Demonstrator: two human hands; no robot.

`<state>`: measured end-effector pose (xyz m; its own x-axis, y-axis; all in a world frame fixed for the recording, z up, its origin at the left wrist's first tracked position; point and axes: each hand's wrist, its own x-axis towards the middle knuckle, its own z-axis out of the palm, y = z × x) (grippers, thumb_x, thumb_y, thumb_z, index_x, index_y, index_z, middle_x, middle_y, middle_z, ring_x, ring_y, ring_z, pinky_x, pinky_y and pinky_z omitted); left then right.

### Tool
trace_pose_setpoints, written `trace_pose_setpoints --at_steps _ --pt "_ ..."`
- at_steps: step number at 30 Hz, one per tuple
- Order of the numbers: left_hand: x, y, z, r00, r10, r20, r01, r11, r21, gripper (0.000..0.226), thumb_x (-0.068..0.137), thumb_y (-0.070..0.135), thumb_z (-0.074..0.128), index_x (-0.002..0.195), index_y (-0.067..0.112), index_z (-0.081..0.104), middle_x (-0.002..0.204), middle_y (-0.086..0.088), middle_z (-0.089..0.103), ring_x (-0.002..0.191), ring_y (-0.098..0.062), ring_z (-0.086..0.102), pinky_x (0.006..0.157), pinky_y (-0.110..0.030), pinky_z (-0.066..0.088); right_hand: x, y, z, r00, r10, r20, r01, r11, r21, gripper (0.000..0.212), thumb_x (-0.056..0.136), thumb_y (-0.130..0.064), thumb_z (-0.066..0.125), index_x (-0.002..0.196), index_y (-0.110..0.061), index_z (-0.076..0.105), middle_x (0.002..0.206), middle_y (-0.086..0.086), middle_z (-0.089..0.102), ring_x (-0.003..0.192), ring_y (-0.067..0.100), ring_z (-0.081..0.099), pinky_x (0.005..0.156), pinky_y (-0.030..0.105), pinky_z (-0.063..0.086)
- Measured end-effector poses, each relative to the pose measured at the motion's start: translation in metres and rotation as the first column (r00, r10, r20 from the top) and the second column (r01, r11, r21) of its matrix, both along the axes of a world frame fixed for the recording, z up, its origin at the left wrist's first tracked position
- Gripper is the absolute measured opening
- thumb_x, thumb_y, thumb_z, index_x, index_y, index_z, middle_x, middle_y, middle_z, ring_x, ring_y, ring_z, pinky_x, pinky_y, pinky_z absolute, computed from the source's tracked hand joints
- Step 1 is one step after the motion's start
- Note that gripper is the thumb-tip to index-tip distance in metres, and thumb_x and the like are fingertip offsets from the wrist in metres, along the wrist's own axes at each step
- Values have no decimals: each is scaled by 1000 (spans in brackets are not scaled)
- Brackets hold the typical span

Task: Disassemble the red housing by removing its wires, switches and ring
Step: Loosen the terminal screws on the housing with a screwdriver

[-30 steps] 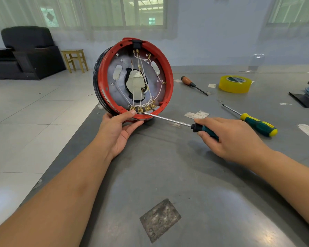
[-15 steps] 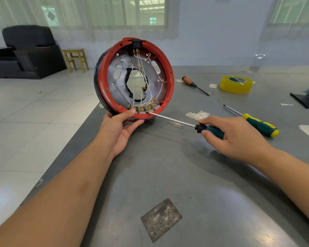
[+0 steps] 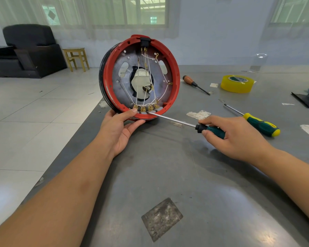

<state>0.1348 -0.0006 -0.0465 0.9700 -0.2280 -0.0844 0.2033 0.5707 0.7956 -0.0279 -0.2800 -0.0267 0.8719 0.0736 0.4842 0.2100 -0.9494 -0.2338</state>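
Two screwdrivers [image 3: 196,84] [image 3: 257,121], yellow tape roll [image 3: 236,84] on grey table [image 3: 194,175], black armchair [image 3: 27,49] behind

Free room and obstacles on the bench [image 3: 194,184]: the near half lies open apart from a flat worn patch [image 3: 161,218] toward the near edge. At the left edge the red housing [image 3: 175,77] stands on its rim, held by the left hand [image 3: 118,129], and the screwdriver [image 3: 184,123] gripped by the right hand [image 3: 234,136] bars the gap between them. Toward the far right, a second screwdriver [image 3: 257,122], a brown-handled screwdriver [image 3: 194,83] and a tape roll [image 3: 236,83] lie well apart, leaving lanes between.
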Motion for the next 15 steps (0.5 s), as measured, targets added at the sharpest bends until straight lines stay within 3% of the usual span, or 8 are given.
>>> trace_pose_setpoints --at_steps 5,10,13,15 --pt "-1 0 0 1000 -20 2 20 1000 4 54 90 -9 72 140 -1 54 131 -25 69 105 -40 76 88 -55 64 0 0 -1 1000 14 -9 -14 1000 8 29 93 -37 61 122 -32 69 77 -26 56 78 -10 58 55 18 39" --pt "-1 1 1 999 -15 -38 14 1000 -22 48 91 -7 72 136 -1 56 118 -23 74 103 -39 77 82 -49 65 0 0 -2 1000 4 -9 -4 1000 25 32 93 -40 60 123 -33 67 79 -26 58 79 -8 59 57 17 43" --pt "-1 1 1 999 -13 -47 11 999 -37 45 93 -6 71 135 1 56 124 -26 71 104 -40 76 80 -47 65 -1 4 -3 1000 0 -17 1 1000 19 32 94 -39 61 126 -33 65 79 -37 51 77 -7 59 57 16 40" --pt "-2 1 1 998 -8 -55 6 999 -40 44 94 -5 70 135 1 55 129 -28 69 106 -41 76 82 -49 65 -1 6 -5 1000 -12 -28 13 1000 27 33 95 -39 61 127 -34 65 81 -31 55 70 -5 58 59 16 41"
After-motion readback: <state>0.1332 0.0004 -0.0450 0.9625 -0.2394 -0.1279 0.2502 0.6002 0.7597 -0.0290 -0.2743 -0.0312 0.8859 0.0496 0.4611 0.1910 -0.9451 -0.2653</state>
